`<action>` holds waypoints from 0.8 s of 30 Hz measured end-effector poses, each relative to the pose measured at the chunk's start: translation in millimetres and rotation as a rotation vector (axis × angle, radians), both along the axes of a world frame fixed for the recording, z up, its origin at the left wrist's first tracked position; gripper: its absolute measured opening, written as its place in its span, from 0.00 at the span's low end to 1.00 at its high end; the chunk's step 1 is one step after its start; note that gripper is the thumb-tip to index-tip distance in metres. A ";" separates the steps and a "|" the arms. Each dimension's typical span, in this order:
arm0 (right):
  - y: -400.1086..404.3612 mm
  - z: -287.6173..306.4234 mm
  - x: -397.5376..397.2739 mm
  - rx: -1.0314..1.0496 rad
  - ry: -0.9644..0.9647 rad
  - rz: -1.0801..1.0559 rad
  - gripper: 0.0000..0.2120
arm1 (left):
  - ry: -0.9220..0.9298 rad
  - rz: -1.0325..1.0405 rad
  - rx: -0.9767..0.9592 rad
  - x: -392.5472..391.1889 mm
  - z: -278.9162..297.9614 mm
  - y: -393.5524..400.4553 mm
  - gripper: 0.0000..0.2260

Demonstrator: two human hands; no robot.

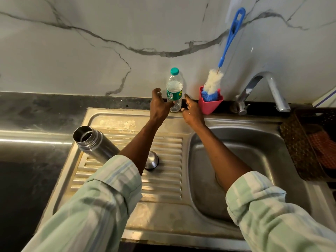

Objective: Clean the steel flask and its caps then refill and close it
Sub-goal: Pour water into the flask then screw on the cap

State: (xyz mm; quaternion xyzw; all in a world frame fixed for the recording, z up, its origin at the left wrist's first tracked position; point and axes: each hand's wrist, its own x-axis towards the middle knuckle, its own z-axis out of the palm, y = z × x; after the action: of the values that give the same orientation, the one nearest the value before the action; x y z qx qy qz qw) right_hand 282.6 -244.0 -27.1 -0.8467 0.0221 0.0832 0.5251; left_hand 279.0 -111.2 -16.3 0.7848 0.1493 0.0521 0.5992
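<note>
You face a dark stone counter (27,113) with a steel sink unit (127,224) set into it; the unit has a ribbed drainboard (163,180) on your left and a basin (254,151) on your right. On the drainboard stands the open steel flask (92,142), uncapped and upright; just beside it, partly hidden by a sleeve, rests a steel cap (152,161). Along the back ledge stand a clear water bottle (174,88) with a green cap, a pink holder (211,104) carrying a blue-handled bottle brush (212,82), and a tap (263,91); at the far right sits a dark basket (298,148).
</note>
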 end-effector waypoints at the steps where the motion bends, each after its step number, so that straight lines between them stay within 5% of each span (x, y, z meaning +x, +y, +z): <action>1: 0.2 2.9 -5.6 0.002 -0.009 -0.024 0.31 | -0.025 0.020 0.008 -7.0 1.6 -0.1 0.32; 10: 19.3 28.5 -108.5 0.000 -0.322 -0.115 0.11 | -0.305 0.158 0.009 -131.9 16.0 2.6 0.05; 24: 70.5 2.5 -242.3 0.076 -0.135 0.181 0.09 | -0.211 0.563 -0.063 -306.6 -29.2 90.4 0.07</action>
State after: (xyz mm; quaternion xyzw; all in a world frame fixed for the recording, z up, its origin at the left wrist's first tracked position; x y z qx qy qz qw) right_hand 40.3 -173.5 -24.6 -0.8283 -0.0929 0.0738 0.5476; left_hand -27.6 -20.8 -45.6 0.6840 0.2993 0.2930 0.5973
